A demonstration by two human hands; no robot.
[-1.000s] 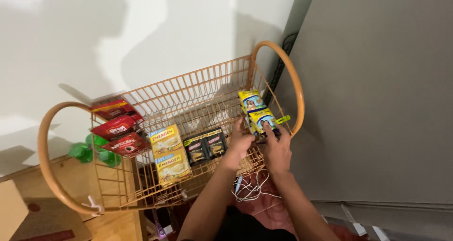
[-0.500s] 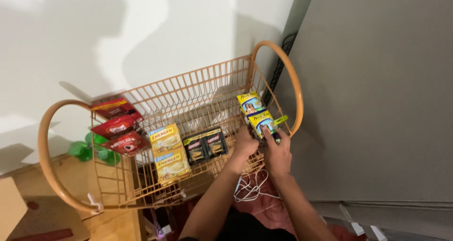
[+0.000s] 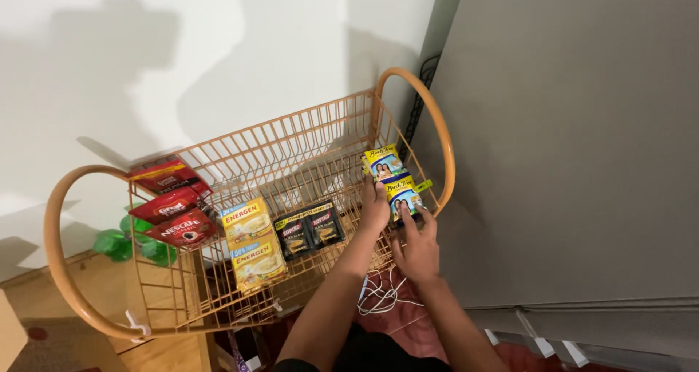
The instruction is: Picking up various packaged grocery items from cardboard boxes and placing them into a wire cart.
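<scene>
Lowered since a second ago: yellow-and-blue sachets (image 3: 395, 181), now down against the right end of the wire basket (image 3: 306, 135).

Right hand (image 3: 417, 247) pressing fingertips on the lower sachet, left hand (image 3: 375, 203) steadying its edge; neither grip closed around it. Beyond, already laid in rows: black sachets (image 3: 309, 230), yellow packets (image 3: 251, 242), red packets (image 3: 175, 201) far left. Probably last in place, only straightening left.

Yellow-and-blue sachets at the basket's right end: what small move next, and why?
Probably nudge the near sachet up against the far sachet. Both hands, left and right, rest on the near one, and it sits slightly skewed by the wire basket wall, unlike the squared yellow packets and black packets.
</scene>
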